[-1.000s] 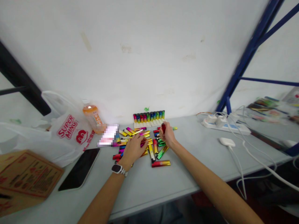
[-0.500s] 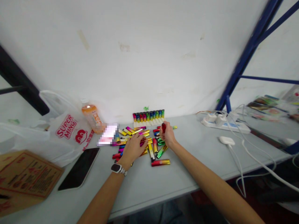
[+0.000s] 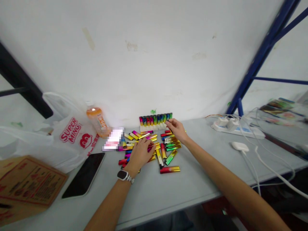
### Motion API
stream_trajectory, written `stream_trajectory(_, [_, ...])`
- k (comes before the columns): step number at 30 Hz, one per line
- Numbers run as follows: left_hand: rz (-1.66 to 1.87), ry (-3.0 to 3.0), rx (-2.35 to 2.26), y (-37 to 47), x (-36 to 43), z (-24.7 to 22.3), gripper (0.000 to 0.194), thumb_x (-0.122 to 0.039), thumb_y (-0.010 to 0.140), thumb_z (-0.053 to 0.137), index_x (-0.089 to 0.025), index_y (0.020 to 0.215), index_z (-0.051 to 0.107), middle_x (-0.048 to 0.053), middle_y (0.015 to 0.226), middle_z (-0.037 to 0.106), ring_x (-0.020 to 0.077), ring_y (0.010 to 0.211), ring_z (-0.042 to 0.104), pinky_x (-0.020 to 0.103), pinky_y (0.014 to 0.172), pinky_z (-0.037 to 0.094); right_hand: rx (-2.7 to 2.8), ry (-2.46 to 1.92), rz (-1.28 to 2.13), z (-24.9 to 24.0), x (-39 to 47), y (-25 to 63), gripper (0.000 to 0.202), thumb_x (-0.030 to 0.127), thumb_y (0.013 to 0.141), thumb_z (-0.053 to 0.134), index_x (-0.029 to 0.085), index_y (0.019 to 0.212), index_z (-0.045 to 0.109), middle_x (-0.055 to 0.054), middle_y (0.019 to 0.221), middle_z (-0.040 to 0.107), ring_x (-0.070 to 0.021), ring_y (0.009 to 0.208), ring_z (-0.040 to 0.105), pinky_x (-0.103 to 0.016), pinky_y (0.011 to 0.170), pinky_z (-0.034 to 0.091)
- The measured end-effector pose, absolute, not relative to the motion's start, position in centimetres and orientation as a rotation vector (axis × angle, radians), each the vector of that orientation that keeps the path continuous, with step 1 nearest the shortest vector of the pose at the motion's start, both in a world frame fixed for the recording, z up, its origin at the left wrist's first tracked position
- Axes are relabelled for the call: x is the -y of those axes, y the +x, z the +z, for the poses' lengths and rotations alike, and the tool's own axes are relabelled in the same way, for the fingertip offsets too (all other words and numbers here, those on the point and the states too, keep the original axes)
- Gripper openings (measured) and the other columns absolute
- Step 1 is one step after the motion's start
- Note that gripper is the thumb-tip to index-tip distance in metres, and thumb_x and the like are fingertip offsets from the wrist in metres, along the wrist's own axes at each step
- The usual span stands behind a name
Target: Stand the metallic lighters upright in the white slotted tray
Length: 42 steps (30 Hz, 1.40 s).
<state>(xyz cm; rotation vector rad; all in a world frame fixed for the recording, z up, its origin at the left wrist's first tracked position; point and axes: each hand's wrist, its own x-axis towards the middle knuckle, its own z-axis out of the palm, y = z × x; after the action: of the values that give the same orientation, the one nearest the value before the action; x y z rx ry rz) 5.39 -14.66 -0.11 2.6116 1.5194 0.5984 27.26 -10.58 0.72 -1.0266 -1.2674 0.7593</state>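
Many shiny two-tone lighters lie in a loose pile on the grey table. My left hand (image 3: 139,153), with a watch at the wrist, rests over the pile. Its fingers are curled around a reddish-purple lighter (image 3: 150,148). Behind the pile, a white holder (image 3: 157,127) carries a row of upright lighters (image 3: 155,119) against the wall. At the holder's front right, my right hand (image 3: 178,130) is closed in a pinch on a lighter, mostly hidden by the fingers. Below that hand lie green lighters (image 3: 171,157) and a red-and-gold lighter (image 3: 170,169).
To the left are a cardboard box (image 3: 31,184), a plastic bag (image 3: 60,141), an orange drink bottle (image 3: 97,120), a dark phone (image 3: 84,175) and a blurred-out bright screen (image 3: 114,138). A power strip (image 3: 237,130), a white charger (image 3: 240,147) and cables lie to the right, by a blue frame (image 3: 255,61).
My right hand has moved up and back from the pile to the holder with the lighter. My left hand stays over the pile. The whole view has shifted slightly.
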Motion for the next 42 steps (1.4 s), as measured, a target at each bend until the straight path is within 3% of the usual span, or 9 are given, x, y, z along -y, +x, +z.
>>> stream_trajectory(8, [0.603, 2.582, -1.52, 5.5, 14.6, -0.1, 0.024, -0.039, 0.094, 0.052, -0.023, 0.096, 0.069, 0.008, 0.106, 0.068, 0.0271, 0.106, 0.061, 0.042, 0.092, 0.048, 1.621, -1.14, 0.435, 1.5, 3.9, 29.5, 0.028, 0.034, 0.077, 0.064, 0.02, 0.1, 0.062, 0.001, 0.078, 0.065, -0.0137, 0.062, 0.055, -0.028, 0.063, 0.044])
stream_trajectory(13, [0.586, 2.569, -1.541, 5.5, 14.5, -0.2, 0.024, -0.039, 0.094, 0.051, -0.023, 0.098, 0.069, 0.008, 0.108, 0.067, 0.0279, 0.108, 0.06, 0.044, 0.093, 0.048, 1.794, -1.2, 0.343, 1.2, 1.8, 29.5, 0.017, 0.03, 0.08, 0.059, 0.02, 0.094, 0.061, 0.001, 0.075, 0.065, -0.0149, 0.065, 0.055, -0.028, 0.068, 0.043])
stream_trajectory(21, [0.587, 2.558, -1.545, 5.4, 14.5, -0.3, 0.024, -0.04, 0.094, 0.052, -0.023, 0.098, 0.069, 0.007, 0.108, 0.066, 0.0275, 0.109, 0.059, 0.044, 0.094, 0.047, 1.874, -1.272, 0.384, 1.1, 0.4, 29.7, 0.021, 0.027, 0.084, 0.057, 0.017, 0.102, 0.062, 0.0, 0.077, 0.065, -0.0155, 0.07, 0.058, -0.027, 0.071, 0.045])
stream_trajectory(27, [0.588, 2.574, -1.544, 5.3, 14.6, -0.3, 0.025, -0.04, 0.094, 0.051, -0.023, 0.099, 0.069, 0.008, 0.107, 0.066, 0.0278, 0.108, 0.059, 0.044, 0.092, 0.047, 1.955, -1.48, -0.013, 1.3, 2.1, 29.4, 0.032, 0.032, 0.092, 0.053, 0.018, 0.116, 0.069, -0.011, 0.116, 0.053, -0.0185, 0.093, 0.06, -0.03, 0.09, 0.045])
stream_trajectory(32, [0.568, 2.586, -1.542, 5.4, 14.9, 0.0, 0.027, -0.04, 0.096, 0.048, -0.023, 0.1, 0.069, 0.008, 0.109, 0.066, 0.0285, 0.11, 0.059, 0.046, 0.094, 0.046, 2.052, -1.676, -0.111, 1.5, 4.4, 29.3, 0.047, 0.04, 0.099, 0.044, 0.026, 0.143, 0.053, -0.011, 0.115, 0.048, -0.0215, 0.092, 0.06, -0.034, 0.09, 0.045])
stream_trajectory(35, [0.559, 2.584, -1.542, 5.4, 15.0, 0.2, 0.027, -0.04, 0.096, 0.048, -0.023, 0.101, 0.069, 0.008, 0.111, 0.067, 0.0285, 0.112, 0.059, 0.046, 0.095, 0.046, 2.111, -1.655, -0.076, 1.4, 6.3, 29.6, 0.057, 0.036, 0.097, 0.046, 0.023, 0.152, 0.038, -0.012, 0.117, 0.048, -0.0228, 0.093, 0.06, -0.036, 0.088, 0.045])
stream_trajectory(37, [0.57, 2.58, -1.54, 5.3, 15.0, 0.2, 0.027, -0.04, 0.095, 0.049, -0.022, 0.1, 0.069, 0.008, 0.111, 0.067, 0.0283, 0.112, 0.059, 0.045, 0.094, 0.046, 2.159, -1.584, 0.014, 1.4, 8.0, 30.0, 0.051, 0.032, 0.093, 0.052, 0.02, 0.143, 0.049, -0.011, 0.117, 0.05, -0.0224, 0.094, 0.059, -0.035, 0.089, 0.044])
stream_trajectory(39, [0.587, 2.582, -1.538, 5.3, 14.9, 0.0, 0.027, -0.04, 0.095, 0.049, -0.022, 0.1, 0.069, 0.008, 0.11, 0.067, 0.0283, 0.111, 0.06, 0.045, 0.094, 0.047, 2.253, -1.521, 0.124, 1.4, 9.8, 30.4, 0.035, 0.029, 0.086, 0.059, 0.019, 0.118, 0.065, -0.009, 0.111, 0.052, -0.0222, 0.095, 0.059, -0.034, 0.089, 0.044])
stream_trajectory(42, [0.603, 2.595, -1.524, 5.2, 14.8, -0.1, 0.026, -0.04, 0.095, 0.05, -0.022, 0.099, 0.069, 0.008, 0.109, 0.067, 0.0284, 0.109, 0.06, 0.045, 0.093, 0.047, 2.374, -1.483, 0.188, 1.9, 12.2, 30.7, 0.028, 0.03, 0.076, 0.067, 0.019, 0.102, 0.068, -0.008, 0.106, 0.053, -0.0236, 0.096, 0.057, -0.035, 0.089, 0.042])
